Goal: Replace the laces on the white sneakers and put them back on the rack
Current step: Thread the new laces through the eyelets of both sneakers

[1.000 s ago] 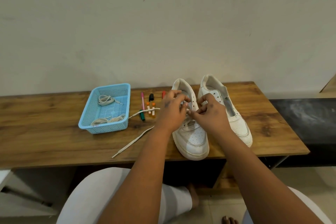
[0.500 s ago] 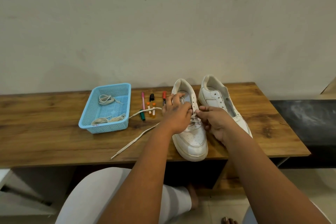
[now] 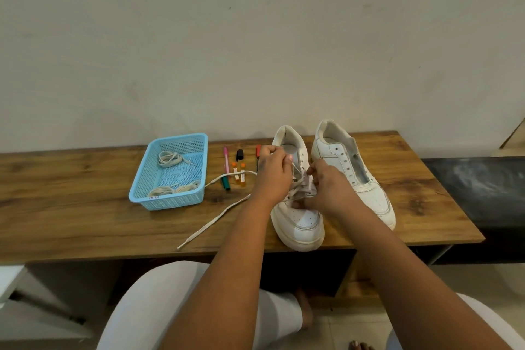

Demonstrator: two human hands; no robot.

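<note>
Two white sneakers stand side by side on the wooden surface (image 3: 85, 207), toes toward me. The left sneaker (image 3: 298, 221) is partly laced; my left hand (image 3: 272, 176) and right hand (image 3: 326, 193) each pinch its white lace (image 3: 216, 220), whose loose end trails left across the surface. The right sneaker (image 3: 355, 179) has bare eyelets. A blue basket (image 3: 170, 202) holding coiled laces (image 3: 169, 158) sits left, markers (image 3: 227, 167) beside it. Behind rises a plain pale wall (image 3: 255, 37).

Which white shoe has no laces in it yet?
The white sneaker on the right: its eyelets are empty. The white sneaker on the left already has lace crossing it, under both hands.
</note>
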